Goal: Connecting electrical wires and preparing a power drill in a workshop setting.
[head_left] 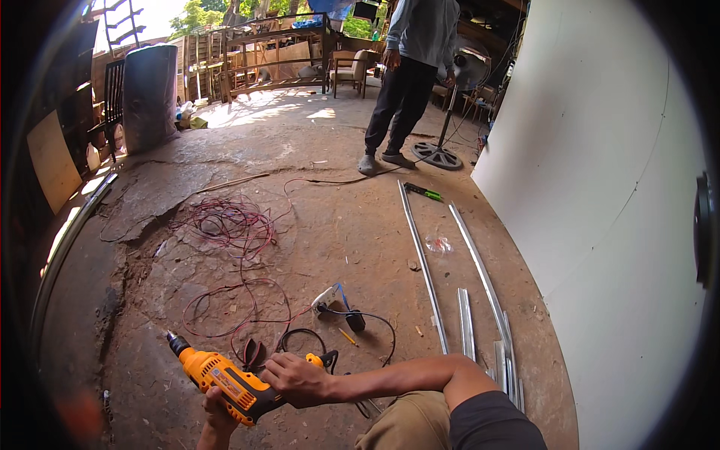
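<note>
A yellow and black corded power drill (225, 381) lies across both my hands, its black chuck (178, 343) and bit pointing up to the left. My left hand (217, 411) is closed round the underside of the drill's body, with its fingers partly hidden. My right hand (296, 379) wraps round the drill's handle, whose yellow end shows beyond the fingers with a black cord at it. Close to the drill, a dark reddish object (253, 352) rests on the floor; its kind is unclear.
A white power strip (324, 298) with a black plug, a yellow pencil (348, 337) and tangled red wire (232, 225) lie ahead. Metal channels (424, 266) stretch along the right, beside a white panel (600, 150). A person (409, 75) stands near a pedestal fan (438, 155).
</note>
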Demonstrator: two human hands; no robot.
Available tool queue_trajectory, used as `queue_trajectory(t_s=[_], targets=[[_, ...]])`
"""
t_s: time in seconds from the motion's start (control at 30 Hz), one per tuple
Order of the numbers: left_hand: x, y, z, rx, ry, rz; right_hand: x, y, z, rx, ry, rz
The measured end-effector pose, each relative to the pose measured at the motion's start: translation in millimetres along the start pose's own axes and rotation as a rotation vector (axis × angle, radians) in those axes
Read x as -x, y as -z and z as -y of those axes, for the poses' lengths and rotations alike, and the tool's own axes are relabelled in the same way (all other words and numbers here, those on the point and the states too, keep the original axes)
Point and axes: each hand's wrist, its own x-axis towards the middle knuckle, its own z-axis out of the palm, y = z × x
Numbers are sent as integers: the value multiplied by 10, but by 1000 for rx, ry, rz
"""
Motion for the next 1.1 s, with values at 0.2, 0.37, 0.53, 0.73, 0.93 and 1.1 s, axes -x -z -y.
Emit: queue_trajectory(t_s=[0.2, 0.37, 0.53, 0.73, 0.93, 1.1], targets=[[-5, 36, 53, 21, -40, -61, -29, 53, -7, -20, 16, 31], [7, 110, 42, -55, -49, 9, 1, 28, -2, -11, 13, 14], [26, 137, 0, -87, -70, 4, 17, 31, 24, -62, -33, -45], [11, 20, -58, -59, -75, 32, 10, 41, 29, -79, -54, -88], [49, -7, -80, -57, -77, 12, -21, 85, 19, 0, -32, 1], [39, 27, -59, -73, -49, 50, -29, 84, 29, -14, -41, -45]])
